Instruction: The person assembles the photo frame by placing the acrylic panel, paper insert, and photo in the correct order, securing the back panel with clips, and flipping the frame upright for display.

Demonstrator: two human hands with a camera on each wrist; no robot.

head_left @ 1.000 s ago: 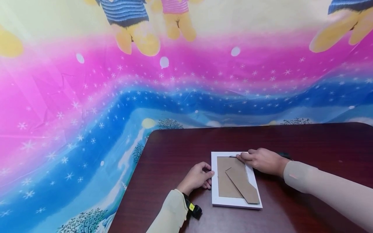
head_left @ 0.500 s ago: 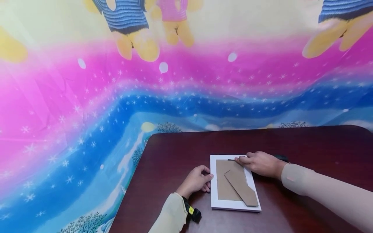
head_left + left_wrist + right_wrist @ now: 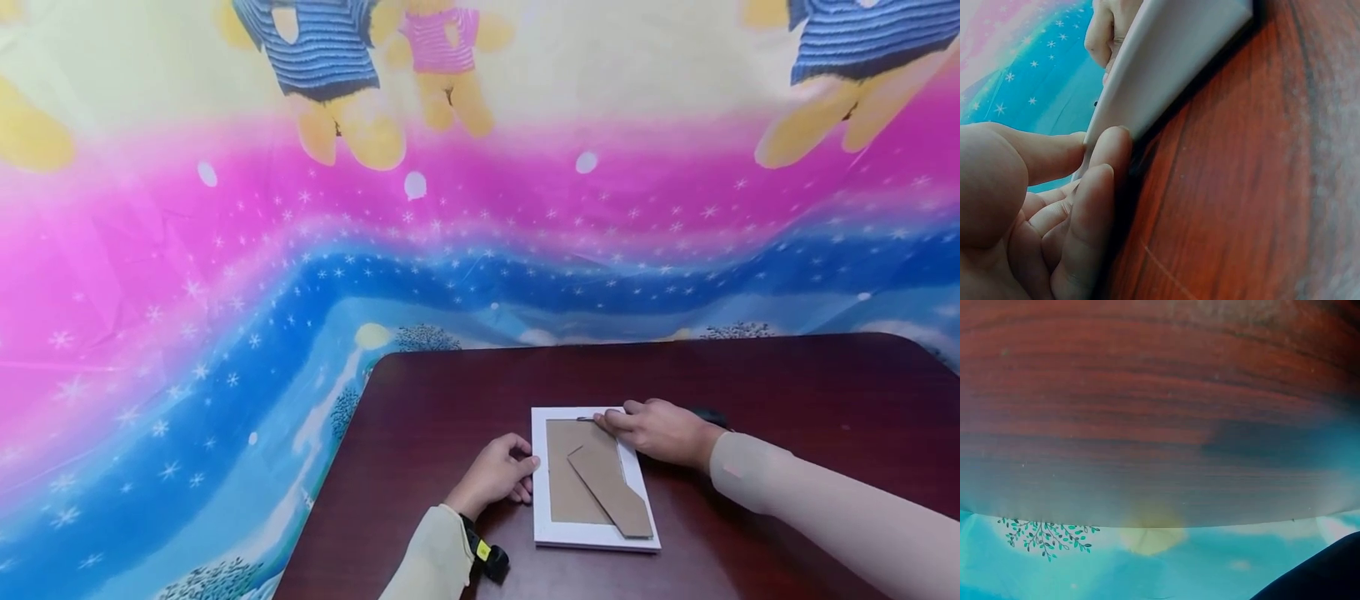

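Observation:
A white picture frame (image 3: 542, 500) lies back side up on the table, its brown backing board (image 3: 562, 492) showing. Slanting across that board is a brown easel stand (image 3: 617, 498), its lower end over the frame's bottom rim. My left hand (image 3: 497, 475) pinches the frame's left edge; in the left wrist view, the thumb (image 3: 1054, 153) is on top and fingertips are against the side. At the top right corner, my right hand (image 3: 660, 432) pinches a thin, metal-looking piece (image 3: 585, 418) that juts left along the inner edge. Its exact kind is too small to tell.
The dark red-brown table (image 3: 435, 392) reaches back to a colourful printed curtain (image 3: 450, 233). A black band with a small camera (image 3: 491, 560) sits on my left wrist. The right wrist view has only tabletop, curtain and a dark shape at the corner.
The head view has tilted up and turned slightly right, so everything sits lower and further left. Both hands keep the same hold, and the frame stays in place between them.

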